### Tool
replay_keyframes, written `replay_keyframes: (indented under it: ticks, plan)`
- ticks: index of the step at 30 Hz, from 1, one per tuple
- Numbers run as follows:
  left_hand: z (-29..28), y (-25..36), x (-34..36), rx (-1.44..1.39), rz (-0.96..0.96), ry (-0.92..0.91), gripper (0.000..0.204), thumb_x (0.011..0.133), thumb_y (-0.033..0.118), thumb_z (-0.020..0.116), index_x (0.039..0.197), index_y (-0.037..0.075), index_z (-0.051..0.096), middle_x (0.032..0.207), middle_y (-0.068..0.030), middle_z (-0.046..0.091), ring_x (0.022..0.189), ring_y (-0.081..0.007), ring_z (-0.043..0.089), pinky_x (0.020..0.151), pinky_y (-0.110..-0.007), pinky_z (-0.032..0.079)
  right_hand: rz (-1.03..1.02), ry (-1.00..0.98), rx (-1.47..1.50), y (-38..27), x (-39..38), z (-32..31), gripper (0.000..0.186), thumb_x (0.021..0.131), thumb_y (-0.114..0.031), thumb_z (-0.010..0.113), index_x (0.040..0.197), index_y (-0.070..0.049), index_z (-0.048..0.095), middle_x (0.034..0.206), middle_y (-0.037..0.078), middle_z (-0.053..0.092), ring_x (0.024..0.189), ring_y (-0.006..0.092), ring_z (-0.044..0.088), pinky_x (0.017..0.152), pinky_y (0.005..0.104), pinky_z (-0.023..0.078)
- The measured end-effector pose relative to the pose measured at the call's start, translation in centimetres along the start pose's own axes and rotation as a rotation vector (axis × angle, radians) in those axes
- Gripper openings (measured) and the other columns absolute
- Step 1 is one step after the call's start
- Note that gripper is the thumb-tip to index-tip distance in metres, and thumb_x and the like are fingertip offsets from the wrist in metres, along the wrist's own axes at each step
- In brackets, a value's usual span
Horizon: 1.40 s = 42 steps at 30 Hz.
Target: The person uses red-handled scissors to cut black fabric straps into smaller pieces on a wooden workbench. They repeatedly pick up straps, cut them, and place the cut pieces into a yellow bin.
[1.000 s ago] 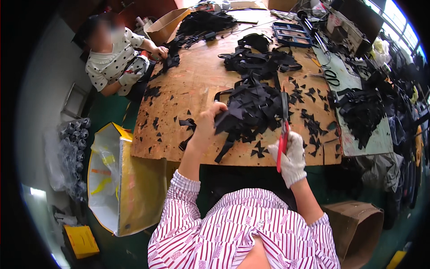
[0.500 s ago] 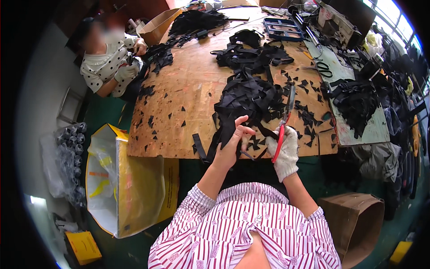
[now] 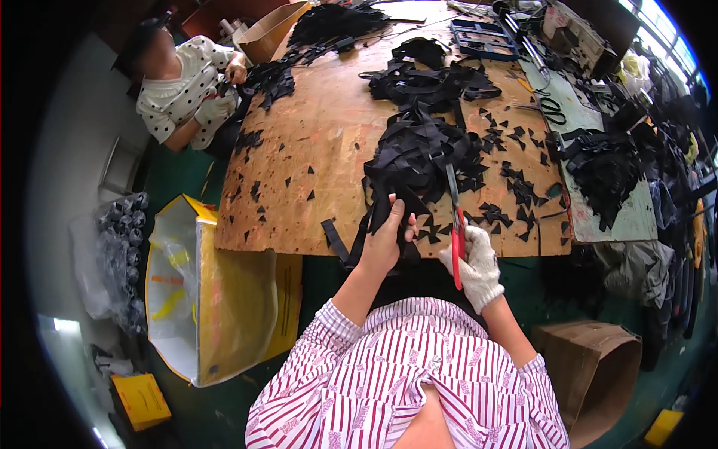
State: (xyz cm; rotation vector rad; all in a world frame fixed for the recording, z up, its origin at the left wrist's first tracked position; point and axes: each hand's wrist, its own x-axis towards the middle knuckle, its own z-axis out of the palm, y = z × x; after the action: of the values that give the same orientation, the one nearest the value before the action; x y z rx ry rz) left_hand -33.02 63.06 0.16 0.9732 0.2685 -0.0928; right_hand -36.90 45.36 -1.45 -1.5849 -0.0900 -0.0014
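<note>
My left hand (image 3: 386,236) is bare and closed at the near edge of the wooden table, with a black fabric strip (image 3: 380,212) pinched between thumb and fingers. The strip's lower part hangs beside the hand over the table edge. In a white knitted glove, my right hand (image 3: 479,271) grips red-handled scissors (image 3: 458,251). Their blades point away from me, toward the large pile of black strips (image 3: 426,153) just beyond both hands. Small black triangular scraps (image 3: 493,215) lie scattered right of the pile.
Left of me stands a yellow-and-white bag (image 3: 239,299); at lower right, an open cardboard box (image 3: 591,367). Across the wooden table (image 3: 314,150), a person in a dotted top handles black strips. A side board (image 3: 624,224) holds another black heap, and black-handled scissors (image 3: 552,112) lie near it.
My left fingers, spread before, have closed around the black strip. The scissors have swung left, their blades now over the pile's right side. The whole view has shifted slightly.
</note>
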Motion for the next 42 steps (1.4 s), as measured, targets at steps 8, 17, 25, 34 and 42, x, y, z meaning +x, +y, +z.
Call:
replay_keyframes:
  ticks: [8,17,25,34,42]
  plan:
    - [-0.3,-0.5,-0.2,0.215,0.075,0.073,0.025,0.091,0.025,0.058,0.106,0.006,0.053,0.072,0.0029,0.050,0.062,-0.0027,0.046,0.048,-0.017,0.034,0.255,-0.128,-0.295,-0.1,-2.6,-1.4,0.058,0.068,-0.025,0.078,0.111,-0.003,0.045,0.086,0.012,0.060,0.076,0.0230,0.060,0.071,0.0340,0.048]
    - [0.3,-1.3,-0.6,0.422,0.251,-0.036,0.018,0.091,0.025,0.058,0.099,0.009,0.056,0.069,0.0064,0.049,0.059,-0.0012,0.046,0.051,-0.016,0.036,0.119,-0.235,-0.560,-2.1,-2.4,-1.4,0.068,0.070,-0.031,0.075,0.121,-0.003,0.041,0.086,0.015,0.062,0.078,0.0313,0.062,0.072,0.0387,0.048]
    - [1.4,-0.4,-1.2,0.577,0.334,-0.138,0.020,0.091,0.022,0.058,0.079,0.008,0.053,0.063,0.0072,0.045,0.057,-0.0004,0.041,0.050,-0.019,0.032,0.189,-0.141,-0.451,-1.1,-2.6,-1.1,0.061,0.067,-0.029,0.077,0.112,-0.003,0.046,0.082,0.013,0.059,0.073,0.0263,0.060,0.069,0.0356,0.047]
    - [1.1,-0.9,-1.0,0.600,0.334,-0.126,0.020,0.092,0.020,0.057,0.077,0.008,0.051,0.062,0.0077,0.043,0.056,-0.0004,0.038,0.049,-0.020,0.029,0.335,-0.173,-0.311,0.4,-2.9,-0.8,0.053,0.071,-0.029,0.074,0.108,-0.003,0.047,0.085,0.015,0.059,0.077,0.0280,0.060,0.071,0.0362,0.047]
    - [1.0,-1.3,-1.0,0.542,0.306,-0.081,0.018,0.092,0.017,0.055,0.077,0.008,0.051,0.063,0.0089,0.041,0.058,0.0003,0.036,0.050,-0.019,0.028,0.285,-0.246,-0.430,-1.0,-2.4,-1.2,0.056,0.072,-0.030,0.073,0.114,-0.004,0.046,0.091,0.017,0.061,0.085,0.0335,0.061,0.074,0.0376,0.047]
